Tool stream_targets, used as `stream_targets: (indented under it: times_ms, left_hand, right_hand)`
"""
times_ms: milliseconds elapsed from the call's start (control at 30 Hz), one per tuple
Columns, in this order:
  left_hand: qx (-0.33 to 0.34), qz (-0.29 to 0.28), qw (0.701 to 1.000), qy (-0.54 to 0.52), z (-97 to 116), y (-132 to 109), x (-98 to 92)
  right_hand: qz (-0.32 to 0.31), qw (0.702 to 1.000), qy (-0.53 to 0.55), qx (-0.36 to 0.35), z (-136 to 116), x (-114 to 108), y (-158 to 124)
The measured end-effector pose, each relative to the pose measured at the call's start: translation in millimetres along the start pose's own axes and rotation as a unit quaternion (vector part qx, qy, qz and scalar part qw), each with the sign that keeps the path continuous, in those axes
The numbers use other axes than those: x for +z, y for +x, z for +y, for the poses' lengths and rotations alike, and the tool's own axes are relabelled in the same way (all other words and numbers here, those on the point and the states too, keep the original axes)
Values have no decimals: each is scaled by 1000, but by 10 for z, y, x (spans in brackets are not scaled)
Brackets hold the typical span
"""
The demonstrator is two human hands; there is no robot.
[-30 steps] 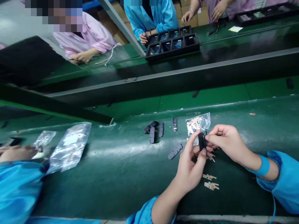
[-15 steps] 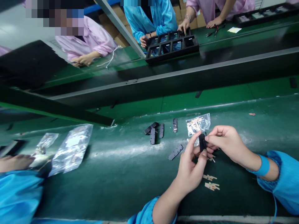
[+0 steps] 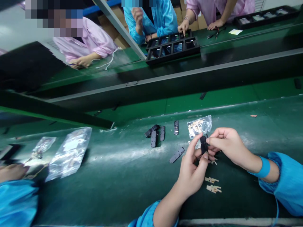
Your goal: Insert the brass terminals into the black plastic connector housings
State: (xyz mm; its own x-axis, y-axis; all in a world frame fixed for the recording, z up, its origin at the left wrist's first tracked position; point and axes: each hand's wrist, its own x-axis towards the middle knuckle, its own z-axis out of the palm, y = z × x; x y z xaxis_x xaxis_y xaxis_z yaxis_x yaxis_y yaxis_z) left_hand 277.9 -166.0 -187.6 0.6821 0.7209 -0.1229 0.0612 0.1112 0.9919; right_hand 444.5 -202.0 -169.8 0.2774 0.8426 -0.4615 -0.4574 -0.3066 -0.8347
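My left hand [image 3: 193, 168] pinches a small black plastic part [image 3: 203, 144] between thumb and fingers above the green bench. My right hand [image 3: 227, 143] is closed, its fingertips pressed against the right side of the same part; whatever small piece they pinch is too small to make out. Just behind my hands lies a small clear bag [image 3: 199, 125] of tan metal pieces. A few loose tan pieces [image 3: 213, 188] lie on the bench below my hands. Several more black parts [image 3: 156, 135] lie to the left, one [image 3: 176, 154] closer to my left hand.
Clear plastic bags [image 3: 69, 153] lie at the left by a co-worker's blue sleeve [image 3: 16, 203] and hand. A black compartment tray [image 3: 172, 47] sits on the far bench, where other people in pink and blue coats work. A dark conveyor runs between.
My hands stay together on the black part with little movement. The co-worker's hand at the left has drawn back. A person across the belt has raised a hand.
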Motion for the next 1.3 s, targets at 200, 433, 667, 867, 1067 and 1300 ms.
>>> stream_targets:
  times_ms: [200, 433, 667, 867, 1067, 1300]
  left_hand:
    - [-5, -4, 1000, -9, 5, -3, -8]
    - [-11, -4, 1000, -19, 24, -9, -7]
    - [-37, 8, 998, -40, 72, -6, 12]
    - [-47, 13, 997, -59, 89, -8, 26]
    - [-48, 15, 997, -63, 86, 13, 27]
    - [-51, 15, 996, -70, 93, 9, 23]
  right_hand:
    - [-8, 1000, 8, -5, -5, 7, -8]
    - [-8, 1000, 11, -10, -2, 16, -21]
    - [-6, 1000, 13, -14, -9, 22, -33]
    - [-3, 1000, 9, -13, -12, 32, -40]
    - [-5, 1000, 12, -12, -16, 34, -41]
    - [-5, 1000, 9, -12, -20, 34, -40]
